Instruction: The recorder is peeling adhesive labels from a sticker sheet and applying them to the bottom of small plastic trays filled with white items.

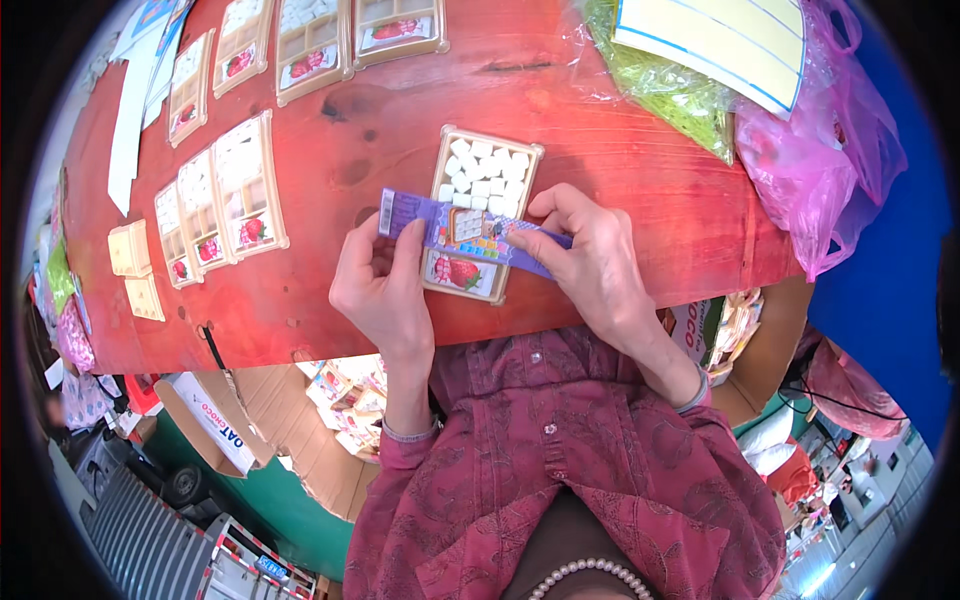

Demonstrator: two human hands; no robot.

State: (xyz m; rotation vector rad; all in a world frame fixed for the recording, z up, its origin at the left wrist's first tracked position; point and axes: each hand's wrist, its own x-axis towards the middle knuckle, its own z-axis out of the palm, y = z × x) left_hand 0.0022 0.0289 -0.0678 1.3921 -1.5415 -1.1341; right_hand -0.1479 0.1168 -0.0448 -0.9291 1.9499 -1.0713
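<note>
Between my hands I hold a flat purple printed packet (468,229), stretched across a beige tray (536,152). My left hand (385,290) pinches its left end between thumb and fingers. The thumb and fingers of my right hand (600,262) close on its right end. White cubes (482,172) fill the tray's far part. A small packet with a strawberry picture (460,273) lies in the tray's near end. The purple packet hides the middle of the tray; I cannot tell whether it touches it.
Several similar filled trays (245,190) stand on the red table (370,120) to the left and far left. Small beige trays (138,265) sit at the left edge. Purple plastic bags (815,170) lie at right. Cardboard boxes with packets (350,395) stand below the near edge.
</note>
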